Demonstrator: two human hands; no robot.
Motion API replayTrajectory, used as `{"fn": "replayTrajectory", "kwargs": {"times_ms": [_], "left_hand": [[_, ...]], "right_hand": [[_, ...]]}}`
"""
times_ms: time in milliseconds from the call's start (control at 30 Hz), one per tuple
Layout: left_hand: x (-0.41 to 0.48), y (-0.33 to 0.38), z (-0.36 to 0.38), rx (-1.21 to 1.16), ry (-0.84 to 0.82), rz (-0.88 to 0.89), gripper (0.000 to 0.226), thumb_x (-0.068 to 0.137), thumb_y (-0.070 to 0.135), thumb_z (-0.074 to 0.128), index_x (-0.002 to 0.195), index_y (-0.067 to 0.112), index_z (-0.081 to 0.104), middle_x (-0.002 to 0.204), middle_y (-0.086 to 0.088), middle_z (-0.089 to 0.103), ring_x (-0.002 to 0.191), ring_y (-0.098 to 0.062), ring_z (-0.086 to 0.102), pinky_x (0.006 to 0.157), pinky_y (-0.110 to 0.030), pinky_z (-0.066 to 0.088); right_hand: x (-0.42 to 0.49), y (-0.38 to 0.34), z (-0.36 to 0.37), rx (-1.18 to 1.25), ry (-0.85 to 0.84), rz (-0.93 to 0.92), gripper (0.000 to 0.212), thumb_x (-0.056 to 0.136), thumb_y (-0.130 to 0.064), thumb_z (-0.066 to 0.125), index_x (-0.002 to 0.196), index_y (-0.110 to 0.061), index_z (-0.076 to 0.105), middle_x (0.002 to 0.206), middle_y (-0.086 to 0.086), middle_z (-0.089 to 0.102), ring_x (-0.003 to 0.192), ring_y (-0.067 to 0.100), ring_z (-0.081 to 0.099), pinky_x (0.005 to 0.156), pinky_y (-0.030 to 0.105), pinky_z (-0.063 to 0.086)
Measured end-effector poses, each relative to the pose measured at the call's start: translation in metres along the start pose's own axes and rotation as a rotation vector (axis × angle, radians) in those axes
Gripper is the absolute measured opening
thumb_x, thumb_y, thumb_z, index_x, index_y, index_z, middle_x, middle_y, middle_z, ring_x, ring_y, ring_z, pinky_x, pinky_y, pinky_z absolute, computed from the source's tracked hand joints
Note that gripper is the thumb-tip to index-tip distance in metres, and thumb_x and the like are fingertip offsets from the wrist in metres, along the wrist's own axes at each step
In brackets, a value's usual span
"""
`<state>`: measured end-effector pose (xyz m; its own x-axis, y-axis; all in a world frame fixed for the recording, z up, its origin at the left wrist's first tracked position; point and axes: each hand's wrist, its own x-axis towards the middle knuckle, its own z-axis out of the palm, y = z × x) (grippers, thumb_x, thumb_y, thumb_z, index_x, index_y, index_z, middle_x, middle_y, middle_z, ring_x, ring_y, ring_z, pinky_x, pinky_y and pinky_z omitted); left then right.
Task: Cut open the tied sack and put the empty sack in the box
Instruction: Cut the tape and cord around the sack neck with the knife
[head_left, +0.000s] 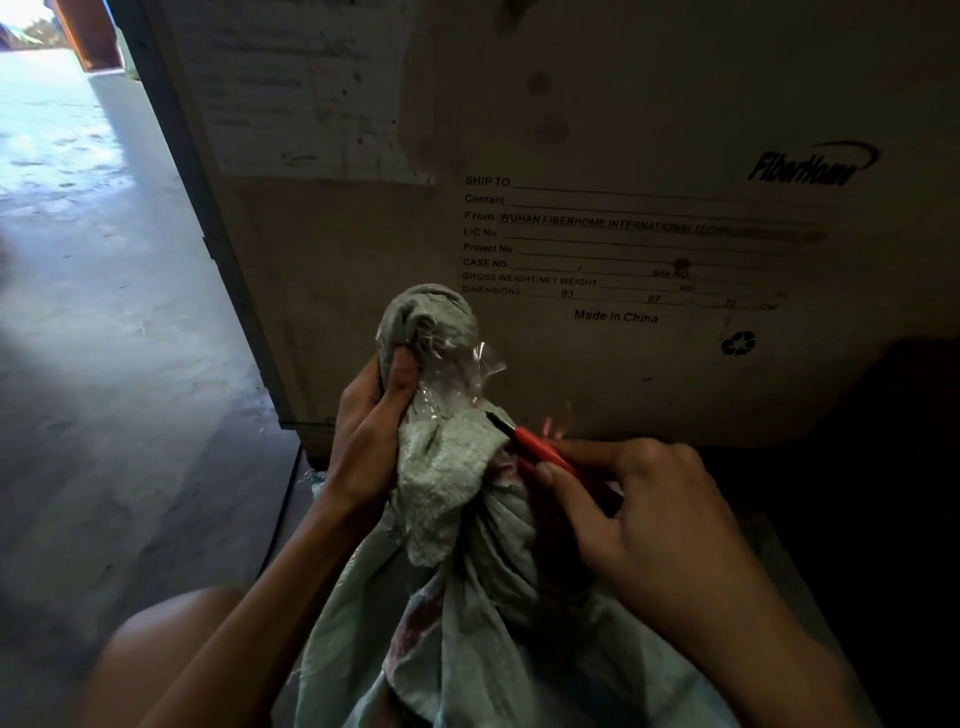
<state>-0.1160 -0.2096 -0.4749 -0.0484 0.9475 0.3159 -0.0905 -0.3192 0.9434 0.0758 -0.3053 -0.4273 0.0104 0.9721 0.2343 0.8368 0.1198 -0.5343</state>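
Observation:
A pale green woven sack (467, 597) stands bunched in front of me, its neck wound with clear plastic tape (457, 379). My left hand (374, 426) grips the twisted neck just below the sack's top knot (431, 317). My right hand (639, 514) holds a red-handled cutter (535, 449), its dark blade tip touching the sack right under the taped tie. A large cardboard box (597, 130) with printed shipping text rises directly behind the sack.
Grey concrete floor (104, 312) stretches to the left toward a bright doorway. My bare knee (171, 654) shows at the lower left. The area right of the box's base is dark.

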Motion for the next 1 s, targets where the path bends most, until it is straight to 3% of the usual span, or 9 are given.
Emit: {"fn": "replayTrajectory", "kwargs": {"times_ms": [133, 233, 333, 400, 500, 567, 667, 767, 1000], "left_hand": [[0.005, 0.002, -0.006, -0.147, 0.011, -0.214, 0.051, 0.100, 0.053, 0.046, 0.083, 0.007, 0.060, 0.072, -0.007, 0.062, 0.066, -0.018, 0.060, 0.063, -0.029, 0.055], [0.003, 0.009, -0.003, -0.217, -0.035, -0.342, 0.077, 0.077, 0.074, 0.062, 0.101, 0.001, 0.067, 0.098, -0.024, 0.062, 0.092, -0.035, 0.058, 0.094, -0.053, 0.049], [-0.006, 0.010, 0.011, -0.194, -0.139, -0.364, 0.054, 0.096, 0.058, 0.048, 0.077, 0.012, 0.067, 0.071, -0.005, 0.070, 0.070, -0.017, 0.067, 0.077, -0.039, 0.057], [-0.015, 0.010, 0.026, -0.218, -0.276, -0.390, 0.043, 0.107, 0.035, 0.034, 0.085, 0.013, 0.064, 0.062, 0.002, 0.071, 0.056, -0.006, 0.068, 0.058, -0.022, 0.056], [-0.022, 0.008, 0.045, -0.193, -0.300, -0.333, 0.034, 0.107, 0.030, 0.039, 0.100, 0.013, 0.069, 0.078, 0.002, 0.077, 0.071, -0.006, 0.073, 0.062, -0.019, 0.056], [-0.024, 0.010, 0.048, -0.077, -0.228, -0.237, 0.033, 0.104, 0.032, 0.045, 0.092, 0.016, 0.071, 0.074, 0.006, 0.075, 0.066, -0.002, 0.069, 0.058, -0.015, 0.052], [-0.030, 0.013, 0.048, -0.008, -0.267, -0.178, 0.032, 0.092, 0.045, 0.059, 0.088, 0.016, 0.071, 0.075, 0.004, 0.074, 0.069, -0.007, 0.068, 0.061, -0.020, 0.052], [-0.031, 0.014, 0.044, -0.033, -0.289, -0.195, 0.028, 0.084, 0.033, 0.068, 0.102, 0.013, 0.075, 0.092, -0.001, 0.080, 0.084, -0.012, 0.076, 0.069, -0.021, 0.057], [-0.025, 0.015, 0.031, -0.007, -0.395, -0.111, 0.015, 0.088, 0.022, 0.064, 0.086, 0.013, 0.075, 0.077, 0.009, 0.077, 0.074, -0.002, 0.071, 0.064, -0.017, 0.052]], "right_hand": [[0.001, 0.006, -0.020, 0.146, -0.090, -0.002, 0.045, 0.078, -0.066, 0.044, 0.107, -0.047, 0.072, 0.081, -0.021, 0.076, 0.077, -0.002, 0.070, 0.066, 0.026, 0.058], [0.002, 0.004, -0.035, 0.420, 0.030, 0.052, 0.018, 0.081, -0.050, 0.062, 0.091, -0.042, 0.075, 0.076, -0.014, 0.075, 0.067, 0.001, 0.069, 0.053, 0.017, 0.051], [0.003, 0.005, -0.036, 0.533, 0.170, 0.101, 0.027, 0.072, -0.055, 0.071, 0.091, -0.036, 0.074, 0.079, -0.003, 0.075, 0.070, 0.007, 0.071, 0.056, 0.018, 0.054], [0.005, 0.004, -0.028, 0.605, 0.182, 0.168, 0.039, 0.065, -0.056, 0.077, 0.098, -0.034, 0.073, 0.083, -0.006, 0.076, 0.073, 0.003, 0.073, 0.065, 0.020, 0.056], [0.011, 0.008, -0.011, 0.692, 0.126, 0.251, 0.034, 0.065, -0.045, 0.086, 0.091, -0.027, 0.073, 0.081, -0.003, 0.077, 0.073, 0.008, 0.074, 0.069, 0.030, 0.062], [0.015, 0.013, -0.005, 0.733, 0.143, 0.275, 0.030, 0.068, -0.039, 0.087, 0.087, -0.020, 0.073, 0.079, 0.004, 0.076, 0.075, 0.016, 0.075, 0.073, 0.035, 0.063], [0.018, 0.016, -0.006, 0.775, 0.118, 0.277, 0.027, 0.070, -0.035, 0.086, 0.089, -0.020, 0.074, 0.080, 0.001, 0.077, 0.074, 0.011, 0.075, 0.067, 0.024, 0.060], [0.019, 0.021, -0.009, 0.897, 0.064, 0.265, 0.015, 0.073, -0.022, 0.084, 0.085, -0.018, 0.075, 0.070, -0.006, 0.076, 0.068, 0.005, 0.074, 0.061, 0.015, 0.054], [0.024, 0.027, -0.009, 1.022, -0.060, 0.290, 0.027, 0.077, -0.008, 0.079, 0.104, -0.011, 0.077, 0.093, 0.007, 0.080, 0.086, 0.019, 0.078, 0.072, 0.025, 0.060]]}}
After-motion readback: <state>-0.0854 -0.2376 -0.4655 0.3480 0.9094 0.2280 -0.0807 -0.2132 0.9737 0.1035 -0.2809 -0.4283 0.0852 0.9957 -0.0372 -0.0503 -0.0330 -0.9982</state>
